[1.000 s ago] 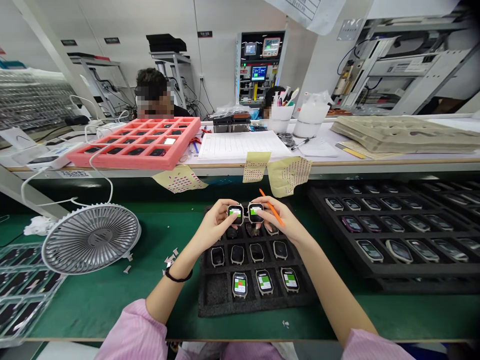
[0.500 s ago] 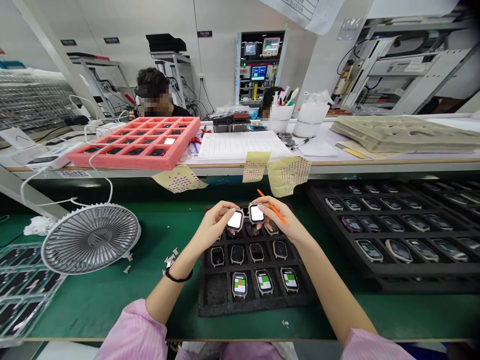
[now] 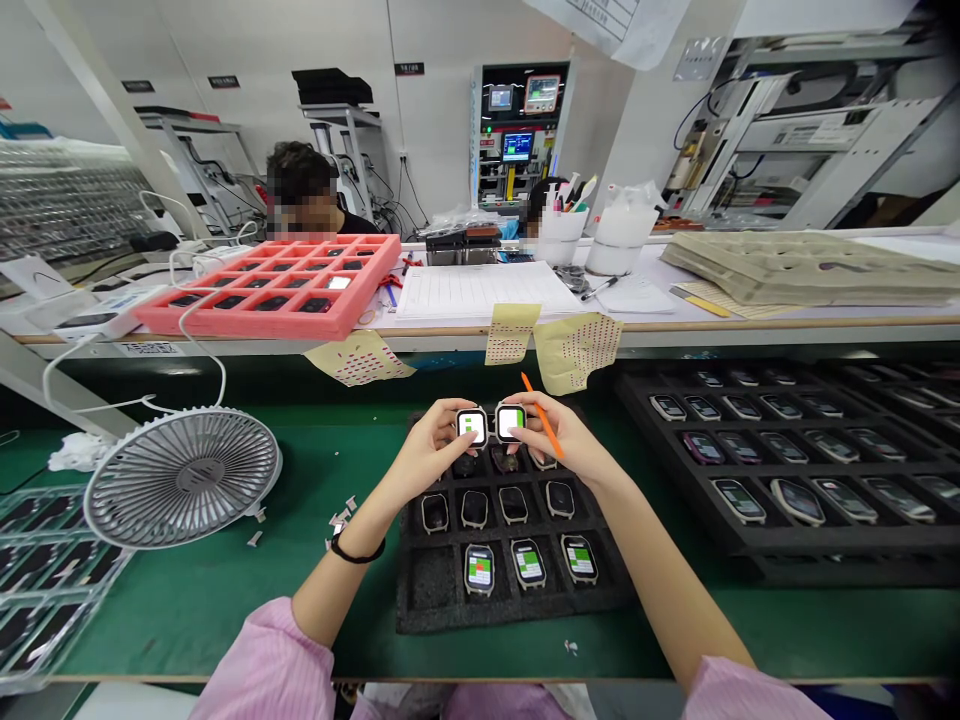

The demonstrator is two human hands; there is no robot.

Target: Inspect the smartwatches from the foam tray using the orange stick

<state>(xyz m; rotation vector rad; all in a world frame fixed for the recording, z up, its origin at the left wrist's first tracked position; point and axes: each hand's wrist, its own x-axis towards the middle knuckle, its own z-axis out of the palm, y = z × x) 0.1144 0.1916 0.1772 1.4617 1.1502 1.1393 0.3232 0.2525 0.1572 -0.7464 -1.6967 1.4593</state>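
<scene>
My left hand (image 3: 433,442) is closed around a square smartwatch body (image 3: 472,426), its thumb on the lit white screen with green patches. Beside it, my right hand (image 3: 559,432) grips a second smartwatch body (image 3: 510,422), thumb against a screen that is white and green. An orange pen-like stick (image 3: 541,412) is tucked between the right fingers. Both watches are held above the far part of a black foam tray (image 3: 442,620). In that tray lie several dark watches and, in the nearest row, three with lit screens, among them a watch (image 3: 479,569) with a red patch.
A grey round fan (image 3: 184,478) stands to the left, near small loose scraps (image 3: 341,520). Large black trays of watches (image 3: 780,548) fill the right side. The shelf above bears a pink foam tray (image 3: 300,325) and papers (image 3: 480,290). A co-worker sits behind it.
Green areas have appeared on both white screens. My thumbs have shifted across the screens, and the orange stick has tilted steeper in my right hand.
</scene>
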